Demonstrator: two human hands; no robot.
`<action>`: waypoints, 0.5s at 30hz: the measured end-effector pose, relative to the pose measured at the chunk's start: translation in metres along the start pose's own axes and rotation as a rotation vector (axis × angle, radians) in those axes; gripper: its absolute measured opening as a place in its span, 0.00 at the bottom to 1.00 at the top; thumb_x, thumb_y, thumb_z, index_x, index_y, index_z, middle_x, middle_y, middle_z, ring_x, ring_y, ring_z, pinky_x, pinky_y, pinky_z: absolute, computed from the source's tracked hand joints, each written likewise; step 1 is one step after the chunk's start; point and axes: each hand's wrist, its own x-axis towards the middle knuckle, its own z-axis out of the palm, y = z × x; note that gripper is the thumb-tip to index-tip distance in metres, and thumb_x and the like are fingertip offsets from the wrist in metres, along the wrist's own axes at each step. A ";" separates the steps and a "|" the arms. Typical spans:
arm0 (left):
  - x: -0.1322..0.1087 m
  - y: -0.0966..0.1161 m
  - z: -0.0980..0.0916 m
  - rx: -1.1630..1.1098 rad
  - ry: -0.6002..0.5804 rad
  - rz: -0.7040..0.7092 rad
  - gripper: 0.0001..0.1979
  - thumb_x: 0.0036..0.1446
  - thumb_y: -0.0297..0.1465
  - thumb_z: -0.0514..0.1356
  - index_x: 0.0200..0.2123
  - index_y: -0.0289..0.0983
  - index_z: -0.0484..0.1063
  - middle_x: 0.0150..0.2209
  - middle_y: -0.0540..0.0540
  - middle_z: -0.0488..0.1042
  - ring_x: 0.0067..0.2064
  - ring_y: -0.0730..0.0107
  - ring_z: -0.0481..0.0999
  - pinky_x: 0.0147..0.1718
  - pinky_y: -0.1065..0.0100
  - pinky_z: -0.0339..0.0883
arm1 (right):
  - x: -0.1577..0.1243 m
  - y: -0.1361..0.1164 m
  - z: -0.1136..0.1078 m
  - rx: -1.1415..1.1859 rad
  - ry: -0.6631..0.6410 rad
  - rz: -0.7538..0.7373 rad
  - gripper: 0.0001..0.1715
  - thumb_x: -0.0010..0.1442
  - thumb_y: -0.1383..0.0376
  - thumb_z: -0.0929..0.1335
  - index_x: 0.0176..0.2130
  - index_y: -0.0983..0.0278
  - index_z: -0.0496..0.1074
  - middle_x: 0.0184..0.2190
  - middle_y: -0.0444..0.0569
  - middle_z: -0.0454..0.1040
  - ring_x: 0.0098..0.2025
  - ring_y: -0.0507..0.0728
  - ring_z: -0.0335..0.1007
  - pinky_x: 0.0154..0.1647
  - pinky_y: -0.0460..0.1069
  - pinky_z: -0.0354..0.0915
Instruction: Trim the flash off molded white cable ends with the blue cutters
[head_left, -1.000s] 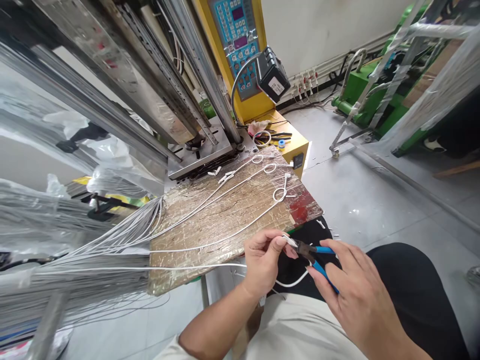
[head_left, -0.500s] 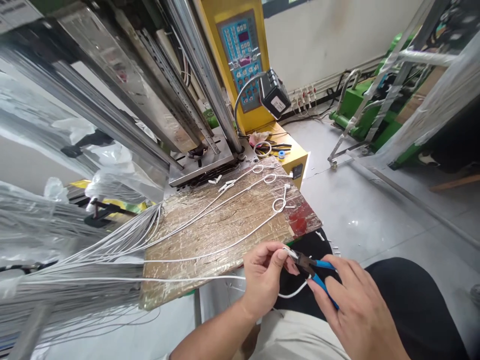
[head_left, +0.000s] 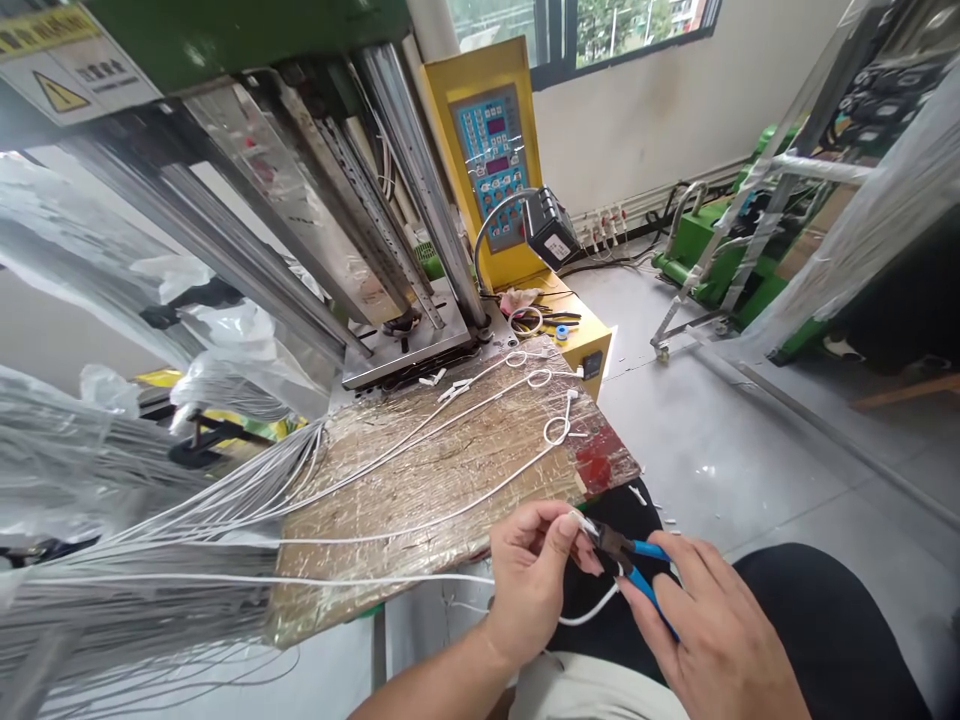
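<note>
My left hand (head_left: 529, 580) is closed, pinching a small white piece (head_left: 582, 522) at the end of a white cable between thumb and fingers. My right hand (head_left: 724, 615) grips blue-handled cutting pliers (head_left: 618, 546), whose dark jaws meet the white piece at my left fingertips. Whether the jaws are fully closed is hard to see. The white cable (head_left: 375, 580) runs from the left along the board's near edge to my left hand, and a loop of it hangs below the pliers. On the worn board (head_left: 450, 470) lie several more white cables (head_left: 480, 490), with loops and small white ends.
A press with steel columns (head_left: 420, 180) stands behind the board, beside a yellow control panel (head_left: 491, 165). Small white scraps (head_left: 432, 379) lie near the press base. A blue-and-white roll (head_left: 562, 332) rests on the yellow cabinet. Bundled cables (head_left: 150, 600) fill the left side.
The view has tilted up a little, so more of the press and a window show. Both hands stay at the same spot, with the pliers still against the white piece.
</note>
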 end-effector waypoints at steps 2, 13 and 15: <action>0.001 0.001 0.001 -0.004 -0.003 -0.020 0.14 0.65 0.39 0.67 0.36 0.32 0.77 0.23 0.48 0.78 0.22 0.73 0.78 0.25 0.73 0.73 | 0.000 0.001 -0.003 0.022 -0.010 -0.014 0.19 0.73 0.63 0.66 0.29 0.64 0.67 0.41 0.57 0.75 0.44 0.62 0.70 0.50 0.56 0.65; 0.006 0.001 0.003 -0.044 -0.103 -0.127 0.14 0.64 0.39 0.68 0.35 0.32 0.78 0.24 0.48 0.78 0.22 0.74 0.78 0.25 0.73 0.73 | -0.017 0.012 -0.007 0.400 -0.064 0.146 0.16 0.73 0.69 0.66 0.32 0.63 0.63 0.34 0.47 0.69 0.31 0.50 0.66 0.35 0.46 0.64; 0.007 0.000 0.004 -0.050 -0.111 -0.117 0.14 0.64 0.39 0.68 0.35 0.32 0.78 0.24 0.48 0.79 0.22 0.74 0.78 0.25 0.73 0.73 | -0.015 0.015 -0.012 0.347 -0.109 0.163 0.17 0.74 0.65 0.65 0.31 0.62 0.64 0.40 0.50 0.72 0.39 0.53 0.70 0.40 0.48 0.66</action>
